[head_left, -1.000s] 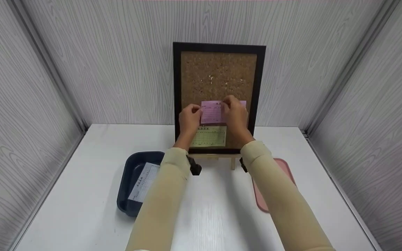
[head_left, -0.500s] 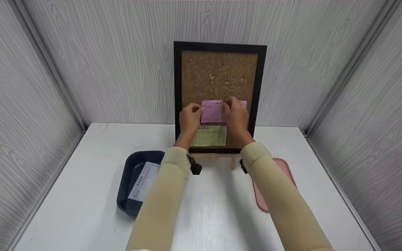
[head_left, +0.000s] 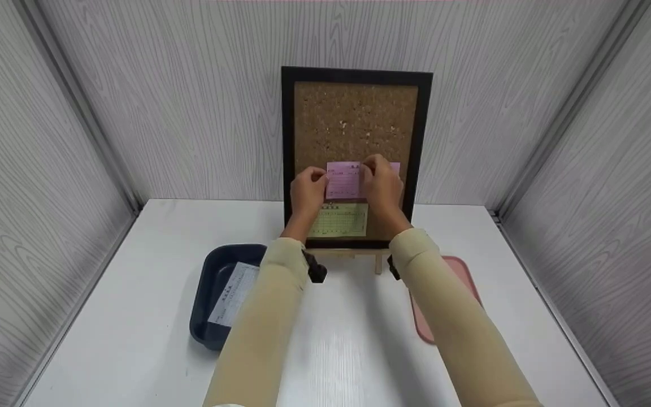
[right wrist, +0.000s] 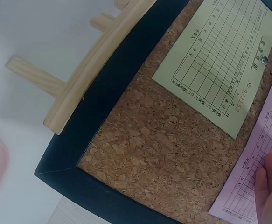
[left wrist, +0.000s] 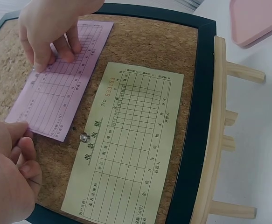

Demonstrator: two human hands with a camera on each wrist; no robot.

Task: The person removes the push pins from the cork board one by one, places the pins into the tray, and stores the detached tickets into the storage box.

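Note:
A pink receipt slip [head_left: 341, 186] lies against the framed corkboard [head_left: 354, 113], above a green receipt slip [head_left: 339, 221]. My left hand [head_left: 307, 192] pinches the pink slip's left edge between thumb and forefinger. At that slip's top edge, my right hand [head_left: 383, 183] has its thumb and forefinger closed together, and whatever they pinch is hidden behind the fingertips. Its other fingers [left wrist: 66, 49] rest on the pink paper. A silver push pin [left wrist: 84, 137] sits in the green slip's upper edge in the left wrist view.
The corkboard leans on a wooden easel [left wrist: 215, 116]. On the white table [head_left: 337, 339], a dark blue tray [head_left: 207, 282] with a white slip [head_left: 235, 294] stands left, partly behind the left sleeve. A pink tray [head_left: 455, 265] shows beside the right sleeve.
Both hands keep their places on the pink slip. Only a very slight shift of the view shows.

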